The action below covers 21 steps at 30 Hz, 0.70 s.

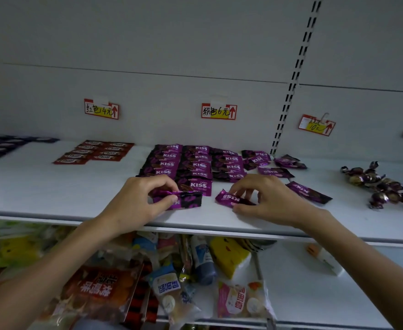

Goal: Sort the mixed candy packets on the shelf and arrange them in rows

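Left hand [136,198] pinches a glossy purple-and-black KISS packet [189,201]; right hand [267,198] pinches another packet [226,199], its logo upside down.

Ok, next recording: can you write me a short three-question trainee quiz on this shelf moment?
1. True or false: the left hand pinches a purple packet near the front of the white shelf.
2. Which group lies immediately left of the purple KISS rows? A) red packets B) twist-wrapped candies C) green boxes
3. Fill in: the KISS print on the second purple packet, held by the right hand, reads ____ from this view.
Key: 1 true; 2 A; 3 upside down.
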Motion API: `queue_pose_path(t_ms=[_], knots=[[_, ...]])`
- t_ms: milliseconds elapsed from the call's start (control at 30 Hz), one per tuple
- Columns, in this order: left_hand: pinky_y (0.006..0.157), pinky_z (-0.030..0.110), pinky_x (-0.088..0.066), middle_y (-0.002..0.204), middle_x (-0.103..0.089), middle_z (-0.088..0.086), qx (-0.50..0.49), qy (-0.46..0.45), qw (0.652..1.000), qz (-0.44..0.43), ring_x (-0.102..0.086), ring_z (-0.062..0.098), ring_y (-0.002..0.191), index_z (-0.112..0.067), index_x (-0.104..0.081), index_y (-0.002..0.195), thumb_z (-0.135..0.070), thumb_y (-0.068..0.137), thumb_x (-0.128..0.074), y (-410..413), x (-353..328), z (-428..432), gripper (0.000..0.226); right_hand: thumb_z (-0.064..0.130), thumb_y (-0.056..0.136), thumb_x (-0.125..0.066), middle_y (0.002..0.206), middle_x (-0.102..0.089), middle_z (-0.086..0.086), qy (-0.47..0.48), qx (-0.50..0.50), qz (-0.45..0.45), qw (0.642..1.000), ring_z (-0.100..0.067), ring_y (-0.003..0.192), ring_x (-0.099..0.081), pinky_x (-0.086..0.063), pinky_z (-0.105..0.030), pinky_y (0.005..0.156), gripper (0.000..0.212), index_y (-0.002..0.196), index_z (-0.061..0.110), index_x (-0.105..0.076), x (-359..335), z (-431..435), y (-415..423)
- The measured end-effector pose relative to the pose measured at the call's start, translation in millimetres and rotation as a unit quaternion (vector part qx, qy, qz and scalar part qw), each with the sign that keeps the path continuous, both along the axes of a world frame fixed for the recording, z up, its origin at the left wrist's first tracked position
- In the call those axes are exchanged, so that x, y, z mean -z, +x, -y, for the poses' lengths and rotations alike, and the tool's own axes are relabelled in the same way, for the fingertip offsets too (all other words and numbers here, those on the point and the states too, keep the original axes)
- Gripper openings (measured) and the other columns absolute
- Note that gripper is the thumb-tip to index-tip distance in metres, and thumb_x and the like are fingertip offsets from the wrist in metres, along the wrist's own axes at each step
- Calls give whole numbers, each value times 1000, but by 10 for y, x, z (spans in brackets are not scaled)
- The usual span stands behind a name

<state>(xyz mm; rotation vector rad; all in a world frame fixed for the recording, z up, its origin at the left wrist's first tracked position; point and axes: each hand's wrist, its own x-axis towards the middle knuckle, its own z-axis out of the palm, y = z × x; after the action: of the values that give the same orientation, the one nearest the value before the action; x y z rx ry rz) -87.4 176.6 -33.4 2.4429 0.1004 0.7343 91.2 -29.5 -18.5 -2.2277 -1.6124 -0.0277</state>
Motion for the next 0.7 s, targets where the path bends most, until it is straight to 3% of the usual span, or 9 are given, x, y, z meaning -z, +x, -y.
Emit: queue_pose_path(t_ms=[67,133,200,267,367,467,567,633,700], knots=[[71,12,-47,86,-65,-23,-4,-12,1000,-7,-58,-6,90,-40,-59,86,-13,82,-68,0,-1,-2,29,30,90,-56,87,-63,9,7,21,-11,1000,-4,75,-58,-43,-9,62,28,116,21,-59,-30,26,-23],[70,6,-44,86,-65,-23,-1,-24,1000,-12,-56,-10,92,-40,-58,87,-12,83,-67,14,-12,10,30,21,93,-52,72,-64,6,30,38,-40,998,-10,60,-56,-45,-18,57,26,118,25,-56,-39,55,-22],[72,0,-38,92,-62,-23,9,-26,1000,-12,-54,-13,93,-39,-58,88,-11,84,-66,43,-30,30,30,16,93,-52,63,-64,5,41,42,-92,994,-6,50,-53,-45,-19,51,25,114,29,-55,-51,88,-2],[73,-1,-36,94,-61,-23,16,-27,999,-14,-53,-14,94,-40,-57,90,-10,85,-64,78,-34,52,31,13,94,-52,65,-64,12,44,42,-137,989,1,56,-56,-44,-16,55,22,106,30,-59,-72,114,16],[71,1,-37,95,-61,-21,16,-35,999,-15,-54,-12,93,-43,-53,96,-11,86,-63,118,-33,58,36,1,94,-42,93,-65,16,55,59,-178,981,-5,88,-62,-50,-21,73,39,92,31,-67,-126,110,12],[69,2,-39,94,-58,-20,9,-35,999,-21,-54,-15,88,-46,-48,103,-12,87,-61,140,-57,49,39,-9,92,-34,97,-65,6,81,60,-282,954,-12,86,-65,-55,-25,72,46,95,21,-69,-155,122,-12],[69,-2,-38,94,-57,-20,6,-40,999,-23,-52,-18,85,-47,-46,103,-11,87,-61,151,-90,34,43,2,89,-54,90,-68,6,85,43,-166,982,-4,73,-66,-54,-19,70,26,104,16,-69,-140,128,32],[68,0,-39,95,-57,-18,3,-44,999,-22,-54,-13,86,-48,-47,103,-11,87,-61,147,-102,24,43,15,85,-65,81,-62,12,101,59,-55,992,-1,67,-58,-46,-11,62,17,101,15,-71,-110,127,72],[68,1,-41,95,-58,-16,-1,-45,999,-21,-56,-10,86,-46,-49,104,-11,87,-62,136,-108,8,42,21,80,-71,81,-55,7,131,86,85,984,-4,67,-47,-39,-13,59,13,92,16,-74,-55,120,101]])
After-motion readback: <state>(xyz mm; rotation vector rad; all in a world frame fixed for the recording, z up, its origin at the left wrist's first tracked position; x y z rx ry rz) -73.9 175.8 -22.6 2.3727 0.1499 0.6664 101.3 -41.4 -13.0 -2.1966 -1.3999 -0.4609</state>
